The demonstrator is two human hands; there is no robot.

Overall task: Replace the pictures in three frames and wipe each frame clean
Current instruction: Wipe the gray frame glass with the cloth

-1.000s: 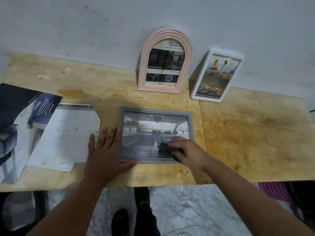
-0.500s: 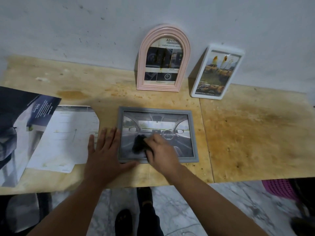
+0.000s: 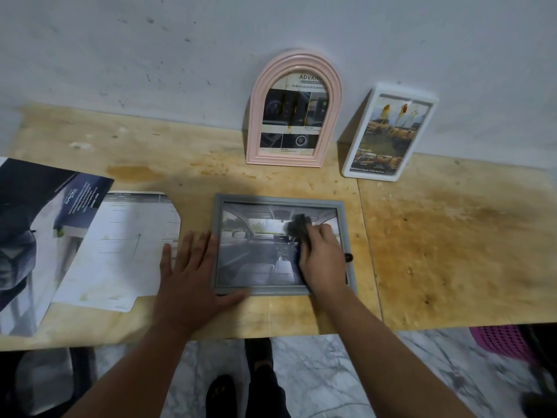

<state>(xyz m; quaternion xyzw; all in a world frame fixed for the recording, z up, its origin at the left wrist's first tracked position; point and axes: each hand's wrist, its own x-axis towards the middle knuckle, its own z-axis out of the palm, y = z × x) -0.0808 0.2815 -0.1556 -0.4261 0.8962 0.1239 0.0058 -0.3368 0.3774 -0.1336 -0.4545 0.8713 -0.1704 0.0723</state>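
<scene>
Right hand [image 3: 322, 257] gripping dark cloth [image 3: 297, 227] on flat grey rectangular picture frame [image 3: 281, 289]; left hand [image 3: 193, 280] open, flat, bracing frame's near-left corner on wooden tabletop [image 3: 452, 245].

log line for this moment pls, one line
step: wipe grey frame | right hand: dark cloth on glass | left hand: flat, bracing frame's left edge | pink frame, white frame: upright at wall

One camera on my head, wide-angle, looking forward and down, close over the wooden table [image 3: 452, 236], wall [image 3: 271, 31] at top.
</scene>
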